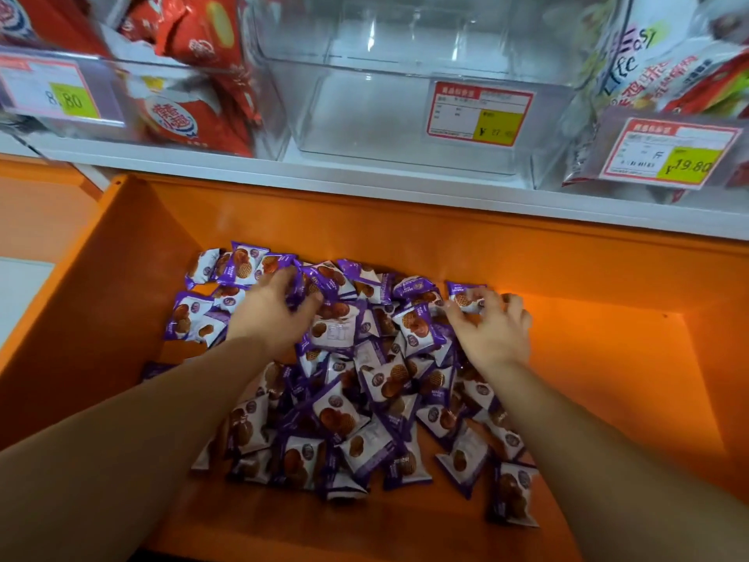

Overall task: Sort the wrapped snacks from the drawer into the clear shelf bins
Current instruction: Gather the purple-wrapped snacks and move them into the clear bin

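Gripping purple packets (336, 399) in the drawer (121, 277), left hand (271, 314) and right hand (494, 330) alike; empty clear bin (405, 127) ahead and above, midway between them.

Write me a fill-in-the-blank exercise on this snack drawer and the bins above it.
1. The snacks lie piled in an ____ drawer.
2. The middle bin above it is ____.
3. The left bin holds ____ packets.
4. The left hand grips snacks wrapped in white and ____.
Missing words: orange; empty; red; purple.
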The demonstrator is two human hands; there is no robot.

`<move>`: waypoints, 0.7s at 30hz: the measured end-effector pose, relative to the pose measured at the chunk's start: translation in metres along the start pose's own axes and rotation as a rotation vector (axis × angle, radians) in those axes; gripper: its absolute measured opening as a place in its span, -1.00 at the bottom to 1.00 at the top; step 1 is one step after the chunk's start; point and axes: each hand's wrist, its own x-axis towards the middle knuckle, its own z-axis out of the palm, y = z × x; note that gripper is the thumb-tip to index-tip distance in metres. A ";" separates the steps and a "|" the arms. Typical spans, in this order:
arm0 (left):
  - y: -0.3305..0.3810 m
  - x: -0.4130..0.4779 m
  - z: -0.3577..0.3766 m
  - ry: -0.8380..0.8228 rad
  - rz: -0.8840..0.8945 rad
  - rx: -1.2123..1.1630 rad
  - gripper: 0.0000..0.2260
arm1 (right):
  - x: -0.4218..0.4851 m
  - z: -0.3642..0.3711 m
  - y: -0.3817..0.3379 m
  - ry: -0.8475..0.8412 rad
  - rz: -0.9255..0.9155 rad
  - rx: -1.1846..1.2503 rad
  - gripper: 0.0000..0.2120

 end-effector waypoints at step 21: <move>0.036 -0.012 0.012 -0.466 -0.240 -0.108 0.22 | -0.015 0.014 -0.057 -0.640 -0.078 0.265 0.23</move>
